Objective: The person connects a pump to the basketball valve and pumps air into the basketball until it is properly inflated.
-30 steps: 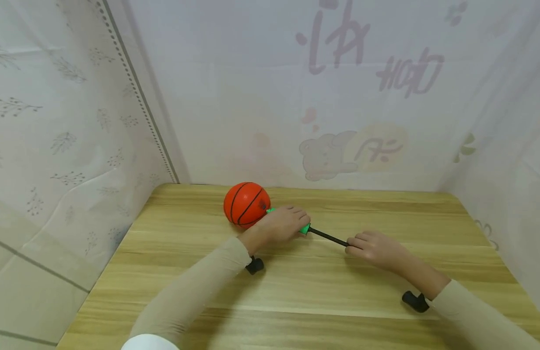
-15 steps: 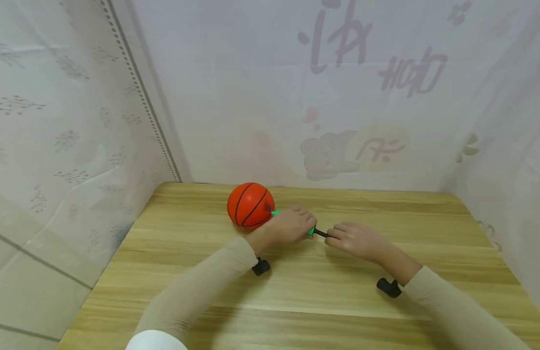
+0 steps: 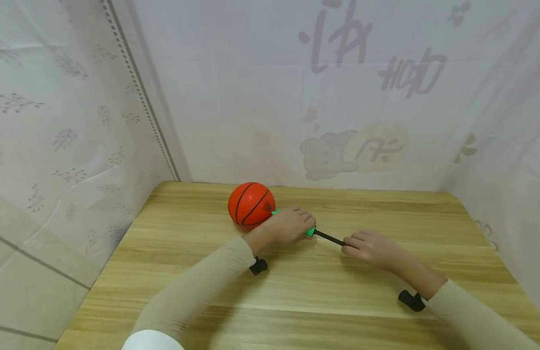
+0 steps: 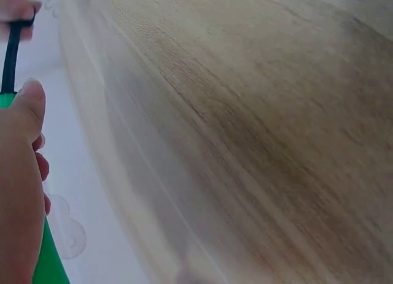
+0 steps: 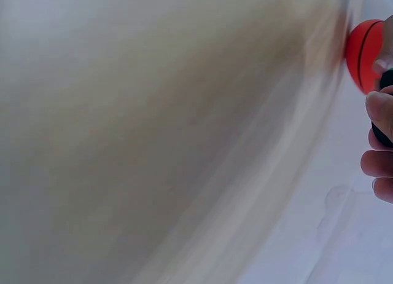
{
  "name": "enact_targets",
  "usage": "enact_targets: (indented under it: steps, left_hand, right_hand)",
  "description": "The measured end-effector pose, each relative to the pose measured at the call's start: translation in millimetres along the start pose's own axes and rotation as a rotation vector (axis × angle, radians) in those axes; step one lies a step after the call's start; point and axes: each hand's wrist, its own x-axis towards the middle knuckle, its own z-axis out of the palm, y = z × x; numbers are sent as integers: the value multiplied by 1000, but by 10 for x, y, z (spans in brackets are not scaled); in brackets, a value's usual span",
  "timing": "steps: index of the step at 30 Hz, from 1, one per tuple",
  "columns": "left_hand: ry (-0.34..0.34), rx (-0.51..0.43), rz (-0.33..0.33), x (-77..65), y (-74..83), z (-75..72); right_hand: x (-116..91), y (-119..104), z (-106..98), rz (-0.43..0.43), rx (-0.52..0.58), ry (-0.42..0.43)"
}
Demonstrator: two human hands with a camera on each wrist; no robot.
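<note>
An orange-red basketball (image 3: pixel 251 205) with black lines sits at the back of the table. Against its right side is the nozzle end of a hand pump with a green barrel (image 3: pixel 311 231). My left hand (image 3: pixel 292 224) grips that barrel and covers most of it. From the barrel a black rod (image 3: pixel 330 237) runs out to my right hand (image 3: pixel 371 250), which holds its far end. In the right wrist view, curled fingers (image 5: pixel 377 164) wrap the black pump handle (image 5: pixel 382 138), with the ball beyond. The left wrist view shows the thumb (image 4: pixel 32 102) lying along the green barrel (image 4: pixel 49 262).
The wood-grain table (image 3: pixel 314 291) meets a pale printed cloth wall (image 3: pixel 235 97) at the back, with cloth also at left and right. Black camera mounts (image 3: pixel 259 266) hang under both wrists, close over the tabletop.
My right hand slid left, pushing the rod into the barrel, then drew back right, so a longer stretch of rod shows again. The left hand and ball shifted slightly right.
</note>
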Motion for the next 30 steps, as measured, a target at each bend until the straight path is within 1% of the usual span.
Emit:
enact_targets:
  steps: [4,7,11,16,19,21,26,30]
  left_hand:
    - [-5,-16,-7,-7,-6,2]
    - [1,-37,-20,9,-2,-4]
    - [6,-40,-26,48,22,-10]
    - [-4,0,-26,82,63,-4]
    - [0,15,-24,100,85,-9]
    - [-10,14,-29,107,96,-21]
    - [-44,-3,-48,119,101,-46]
    - [-46,-30,-66,106,70,-65]
  right_hand:
    - [-176,-38,-91,17,-19,-26]
    - [-202,-32,-128,24,-18,-33]
    - [-86,7,-96,27,9,-52]
    - [137,63,54,19,53,-69]
    - [255,98,137,21,62,-90]
    - [308,117,173,22,55,-100]
    - [341,132,200,37,26,-94]
    - [336,140,175,65,22,-110]
